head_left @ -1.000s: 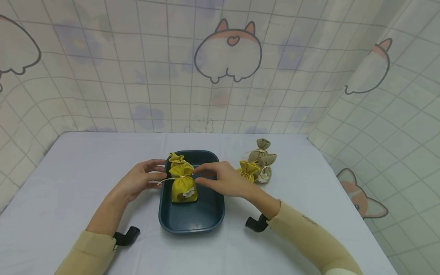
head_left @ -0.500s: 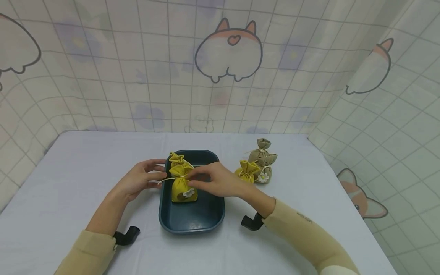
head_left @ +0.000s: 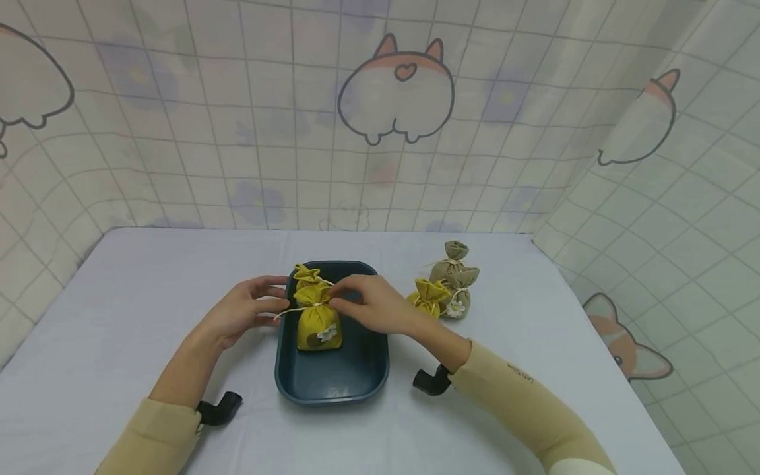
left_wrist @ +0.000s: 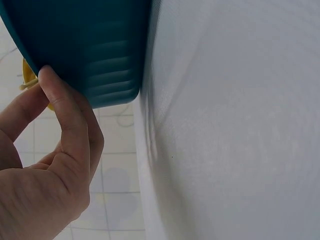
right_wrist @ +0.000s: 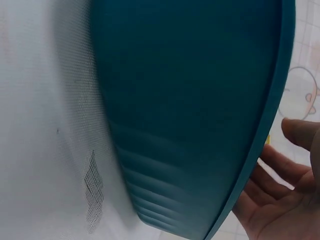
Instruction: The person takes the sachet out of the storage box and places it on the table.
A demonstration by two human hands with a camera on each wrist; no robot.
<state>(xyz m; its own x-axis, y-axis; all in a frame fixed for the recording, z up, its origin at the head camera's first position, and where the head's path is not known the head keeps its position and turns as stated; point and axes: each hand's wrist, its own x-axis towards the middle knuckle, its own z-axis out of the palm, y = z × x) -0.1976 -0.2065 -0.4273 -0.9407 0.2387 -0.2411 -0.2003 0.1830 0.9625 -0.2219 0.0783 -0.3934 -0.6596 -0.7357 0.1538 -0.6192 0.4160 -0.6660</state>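
A dark teal tray (head_left: 335, 377) lies on the table with two yellow drawstring pouches inside, at its left. The front pouch (head_left: 319, 330) bears a white flower; the rear pouch (head_left: 306, 275) is partly hidden. My left hand (head_left: 246, 307) holds the tray's left rim, thumb at the edge and fingers against the outer wall. A pale string end crosses the rim by its thumb. Over the tray, my right hand (head_left: 374, 307) touches the front pouch's neck with thumb and index fingertips. In the right wrist view its thumb stands apart from the fingers; whether it holds string is unclear.
Right of the tray stand another yellow pouch (head_left: 429, 297) and two beige pouches, one at the back (head_left: 446, 267) and one with a flower (head_left: 462, 297). A white cloth covers the table (head_left: 178, 264). A patterned curtain (head_left: 249, 165) hangs behind.
My right hand moves left onto the front pouch's neck, then back slightly right and up. The left hand, the tray and the pouches stay in place.
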